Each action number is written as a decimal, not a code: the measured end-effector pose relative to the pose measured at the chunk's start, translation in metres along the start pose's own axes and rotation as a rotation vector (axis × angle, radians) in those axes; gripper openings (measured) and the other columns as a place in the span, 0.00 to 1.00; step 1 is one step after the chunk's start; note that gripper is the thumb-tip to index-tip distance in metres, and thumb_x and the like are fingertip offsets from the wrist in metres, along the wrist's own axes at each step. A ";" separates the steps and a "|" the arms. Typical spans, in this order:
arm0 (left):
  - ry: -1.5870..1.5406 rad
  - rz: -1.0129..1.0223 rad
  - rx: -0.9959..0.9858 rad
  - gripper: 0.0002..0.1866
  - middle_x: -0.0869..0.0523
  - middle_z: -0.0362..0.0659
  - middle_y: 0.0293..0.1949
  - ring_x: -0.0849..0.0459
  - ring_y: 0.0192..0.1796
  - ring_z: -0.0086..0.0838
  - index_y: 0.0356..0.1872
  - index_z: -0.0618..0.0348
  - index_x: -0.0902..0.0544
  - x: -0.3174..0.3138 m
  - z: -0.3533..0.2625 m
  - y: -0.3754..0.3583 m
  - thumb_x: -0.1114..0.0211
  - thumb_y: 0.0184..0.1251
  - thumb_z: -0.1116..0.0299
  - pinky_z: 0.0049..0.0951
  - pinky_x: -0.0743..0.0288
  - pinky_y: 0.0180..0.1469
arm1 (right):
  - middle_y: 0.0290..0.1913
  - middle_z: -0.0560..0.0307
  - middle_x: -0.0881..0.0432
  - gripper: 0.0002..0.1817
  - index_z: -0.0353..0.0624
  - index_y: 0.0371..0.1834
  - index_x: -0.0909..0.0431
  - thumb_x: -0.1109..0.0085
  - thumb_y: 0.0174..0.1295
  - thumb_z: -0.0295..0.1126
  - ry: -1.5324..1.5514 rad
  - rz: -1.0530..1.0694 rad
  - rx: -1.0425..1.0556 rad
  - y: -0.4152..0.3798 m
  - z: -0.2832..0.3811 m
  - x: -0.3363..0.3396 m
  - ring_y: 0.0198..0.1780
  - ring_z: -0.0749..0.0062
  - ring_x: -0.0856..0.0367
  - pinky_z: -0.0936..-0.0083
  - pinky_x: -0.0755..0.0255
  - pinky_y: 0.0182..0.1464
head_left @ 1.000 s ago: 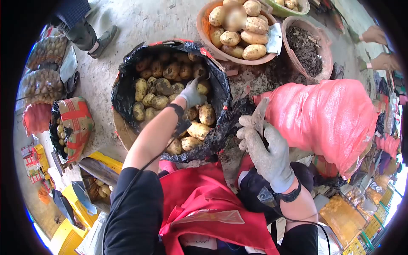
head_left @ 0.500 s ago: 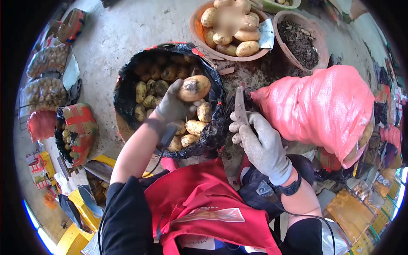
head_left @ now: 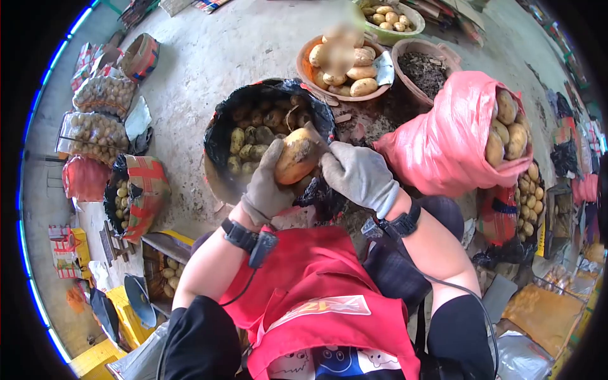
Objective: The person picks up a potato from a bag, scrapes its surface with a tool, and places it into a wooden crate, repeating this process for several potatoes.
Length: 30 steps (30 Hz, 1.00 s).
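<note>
My gloved left hand [head_left: 267,185] holds a large potato [head_left: 296,158] with a dark, dirty patch, above the near side of a black-lined bag [head_left: 218,126] of potatoes. On the potato's right, my gloved right hand [head_left: 356,172] has its fingers closed round the handle of a tool whose blade [head_left: 314,136] lies against the potato's upper right side. Most of the tool is hidden by my fingers. Inside the bag, smaller potatoes [head_left: 256,135] lie in a heap.
A basin [head_left: 304,69] of large potatoes stands beyond the bag, beside a bucket [head_left: 443,54] of dark scraps. To the right leans a pink sack [head_left: 437,145] of potatoes. A green basin [head_left: 415,28] is farther back; filled net bags [head_left: 101,136] stand left.
My right hand has moved left and up, bringing the tool to the potato. My left hand has tilted the potato and brought it lower. The view has shifted, showing more of the room.
</note>
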<state>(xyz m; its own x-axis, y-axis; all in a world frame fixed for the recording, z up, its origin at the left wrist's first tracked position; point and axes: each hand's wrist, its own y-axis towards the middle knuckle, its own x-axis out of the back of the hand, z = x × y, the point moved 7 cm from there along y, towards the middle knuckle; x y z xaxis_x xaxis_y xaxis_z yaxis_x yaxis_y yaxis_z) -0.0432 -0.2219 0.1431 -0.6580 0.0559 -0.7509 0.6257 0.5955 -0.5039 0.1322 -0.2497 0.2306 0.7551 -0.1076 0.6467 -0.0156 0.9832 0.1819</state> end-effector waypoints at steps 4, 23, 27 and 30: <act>-0.043 0.074 -0.039 0.38 0.16 0.50 0.69 0.18 0.70 0.45 0.75 0.56 0.24 0.001 0.036 0.008 0.45 0.81 0.34 0.50 0.27 0.76 | 0.29 0.41 0.12 0.17 0.46 0.29 0.17 0.42 0.71 0.45 -0.214 0.245 0.143 -0.043 0.013 -0.046 0.33 0.42 0.10 0.50 0.17 0.37; -0.077 0.173 -0.002 0.30 0.17 0.43 0.69 0.19 0.71 0.37 0.74 0.51 0.22 0.002 0.025 0.014 0.40 0.79 0.45 0.48 0.22 0.71 | 0.25 0.45 0.17 0.18 0.39 0.37 0.16 0.42 0.77 0.44 0.071 0.247 -0.142 -0.008 -0.037 -0.010 0.29 0.49 0.13 0.57 0.21 0.36; 0.241 0.127 -0.295 0.31 0.21 0.48 0.73 0.21 0.74 0.38 0.78 0.55 0.28 -0.005 0.011 0.016 0.38 0.79 0.55 0.47 0.26 0.76 | 0.30 0.40 0.15 0.19 0.43 0.35 0.14 0.40 0.74 0.47 -0.040 0.472 -0.056 -0.011 -0.023 -0.015 0.36 0.42 0.13 0.50 0.21 0.40; 0.145 0.096 -0.304 0.33 0.21 0.50 0.73 0.22 0.75 0.39 0.79 0.56 0.29 -0.005 0.009 0.020 0.36 0.77 0.58 0.46 0.28 0.78 | 0.30 0.41 0.12 0.22 0.43 0.37 0.12 0.38 0.74 0.52 0.124 0.504 -0.112 -0.024 -0.027 -0.025 0.34 0.45 0.11 0.55 0.19 0.37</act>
<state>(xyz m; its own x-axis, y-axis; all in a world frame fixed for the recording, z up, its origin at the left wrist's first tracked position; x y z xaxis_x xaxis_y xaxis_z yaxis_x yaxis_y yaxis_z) -0.0236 -0.2177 0.1325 -0.6686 0.2237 -0.7092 0.5485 0.7923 -0.2673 0.1310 -0.2663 0.1898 0.7442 0.3939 0.5395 -0.3316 0.9189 -0.2135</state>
